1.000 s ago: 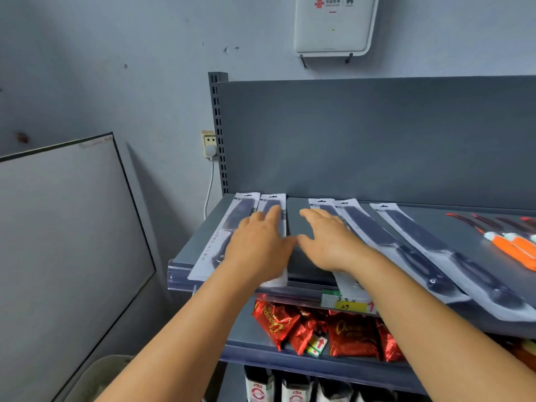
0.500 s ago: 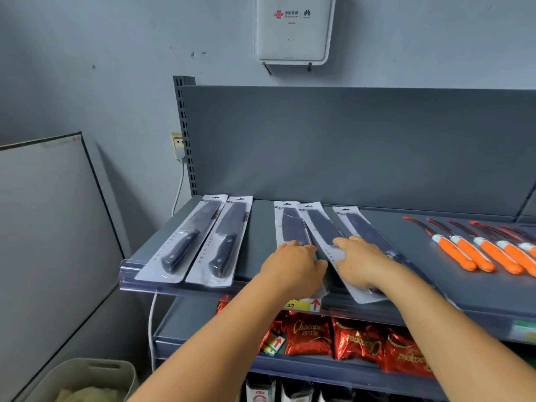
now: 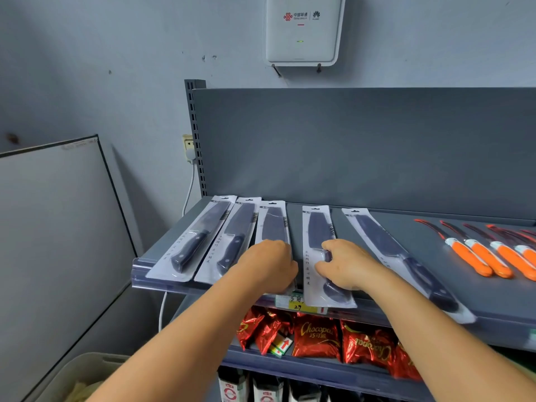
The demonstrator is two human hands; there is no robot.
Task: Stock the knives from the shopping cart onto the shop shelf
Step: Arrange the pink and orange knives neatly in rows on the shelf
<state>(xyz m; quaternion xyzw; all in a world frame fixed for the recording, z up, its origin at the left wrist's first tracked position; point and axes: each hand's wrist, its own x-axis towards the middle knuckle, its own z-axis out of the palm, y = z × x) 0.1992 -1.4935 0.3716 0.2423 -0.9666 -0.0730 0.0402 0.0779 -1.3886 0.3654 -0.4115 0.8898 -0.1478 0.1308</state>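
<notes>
Now that the packs are spread out vs half a sec ago, when three lay bunched and overlapping mid-shelf, I see five knives in a row on the shelf, handles toward me. The third and fourth have shifted left and straightened; the fifth, at right, is angled w/ its handle end over the front lip.

Left hand sits curled over the third pack's lower half; can't tell if it grips or just presses. Right hand is curled on the fourth pack's handle, thumb at its left edge, so I read that as a grip.

My take: this is tidying, not placing, so stocking looks near done for this batch. No cart in view, so I can't say what's left.

Text: wall box has red logo, Chinese chars + Huawei mark. Price tag reads 29. Red bags below say "Chocopa…". Packs carry vertical Chinese print, too small to read.
</notes>
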